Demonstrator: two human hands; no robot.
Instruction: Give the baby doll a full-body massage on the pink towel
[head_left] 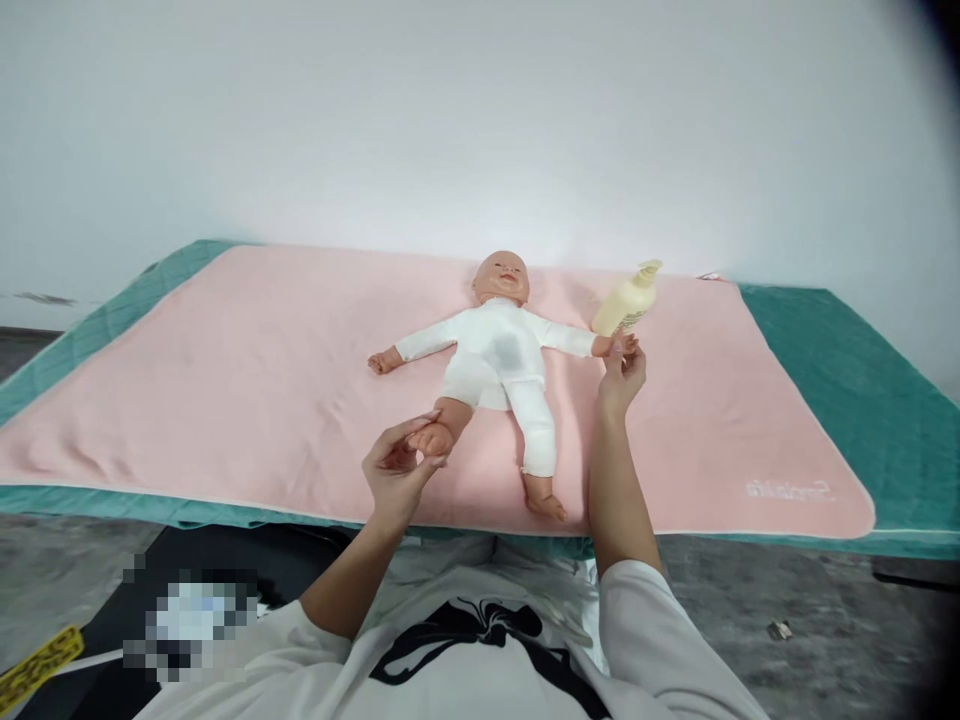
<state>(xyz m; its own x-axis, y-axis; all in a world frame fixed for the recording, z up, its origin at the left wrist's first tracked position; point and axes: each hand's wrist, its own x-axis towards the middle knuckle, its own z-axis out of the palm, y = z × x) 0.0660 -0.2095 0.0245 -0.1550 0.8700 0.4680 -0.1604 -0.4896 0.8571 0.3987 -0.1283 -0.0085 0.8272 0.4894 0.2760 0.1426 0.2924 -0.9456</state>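
Doll (487, 350) on its back, mid pink blanket (225, 380). Left hand (397, 462) clamped round doll's foot (432, 440), near left; right hand (624, 380), well apart, pinching doll's hand (602, 346). Yellow bottle (627, 304) just beyond, label too blurry tbh.

The doll (480, 335) fills the middle of the pink blanket (225, 380). To the person's left of the doll, flat blanket leaves a wide passage; right of it, beyond the pump bottle (624, 305), there is room too. That bottle blocks the way just behind the doll's outstretched arm, and the wall (480, 130) closes off the space past its head. Between the doll's legs, a gap opens toward the person.
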